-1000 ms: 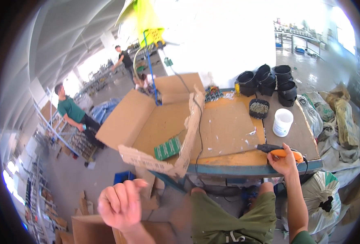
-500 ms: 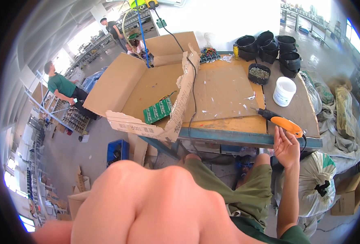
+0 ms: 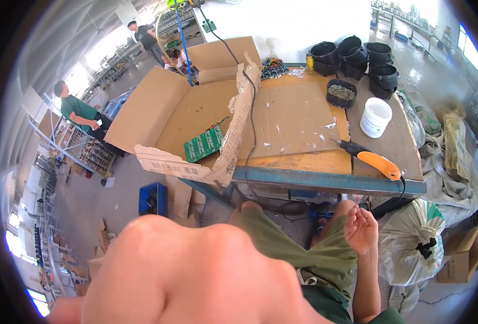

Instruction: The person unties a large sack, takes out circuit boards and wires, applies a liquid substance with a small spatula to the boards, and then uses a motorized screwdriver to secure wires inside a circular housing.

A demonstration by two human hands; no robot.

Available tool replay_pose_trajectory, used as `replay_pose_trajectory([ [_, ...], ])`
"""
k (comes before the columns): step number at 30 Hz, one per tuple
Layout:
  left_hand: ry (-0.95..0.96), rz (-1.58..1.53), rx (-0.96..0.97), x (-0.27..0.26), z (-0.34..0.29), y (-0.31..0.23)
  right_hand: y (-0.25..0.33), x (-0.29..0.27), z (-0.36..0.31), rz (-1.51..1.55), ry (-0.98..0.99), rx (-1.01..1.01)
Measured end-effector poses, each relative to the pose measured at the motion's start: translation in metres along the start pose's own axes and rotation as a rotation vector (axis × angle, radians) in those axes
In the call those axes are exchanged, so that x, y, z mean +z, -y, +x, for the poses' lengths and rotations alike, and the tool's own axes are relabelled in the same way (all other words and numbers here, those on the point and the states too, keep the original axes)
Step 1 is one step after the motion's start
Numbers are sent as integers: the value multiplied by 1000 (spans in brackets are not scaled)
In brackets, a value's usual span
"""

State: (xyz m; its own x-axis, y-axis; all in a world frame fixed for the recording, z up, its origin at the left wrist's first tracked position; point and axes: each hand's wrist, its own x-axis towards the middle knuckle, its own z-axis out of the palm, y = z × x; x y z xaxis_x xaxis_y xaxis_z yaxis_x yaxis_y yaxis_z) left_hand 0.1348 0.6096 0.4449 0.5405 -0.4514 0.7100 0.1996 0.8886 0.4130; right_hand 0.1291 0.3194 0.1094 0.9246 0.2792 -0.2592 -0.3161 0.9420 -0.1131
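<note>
My left hand fills the lower foreground very close up, its knuckles bent and its fingers curled in. Whatever it may grip is out of sight. My right hand hangs over my right thigh, palm turned up, with loosely bent fingers and nothing in it. Nearest to it on the table lies an orange-and-black hot-air tool, its dark nozzle pointing left and a black cord hanging over the front edge. To the left, an open cardboard box holds a green printed pack with thin wires.
The table carries flat cardboard, a white tub, a black container of small parts and several black buckets. A blue bin and tied white sack stand below. A co-worker stands left.
My right hand has drawn back from beside the orange tool, down and left over my thigh. My left hand stays close up, shifted slightly. The view has tilted a little.
</note>
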Motion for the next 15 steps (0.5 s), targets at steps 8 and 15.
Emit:
replay_pose_trajectory([
  [8,18,8,-31,0,4,3,-21,6,-12,-34,-57,46],
  [15,-406,1133,62,-109,-25,-50,-30,24,-21,-190,-135,-4],
])
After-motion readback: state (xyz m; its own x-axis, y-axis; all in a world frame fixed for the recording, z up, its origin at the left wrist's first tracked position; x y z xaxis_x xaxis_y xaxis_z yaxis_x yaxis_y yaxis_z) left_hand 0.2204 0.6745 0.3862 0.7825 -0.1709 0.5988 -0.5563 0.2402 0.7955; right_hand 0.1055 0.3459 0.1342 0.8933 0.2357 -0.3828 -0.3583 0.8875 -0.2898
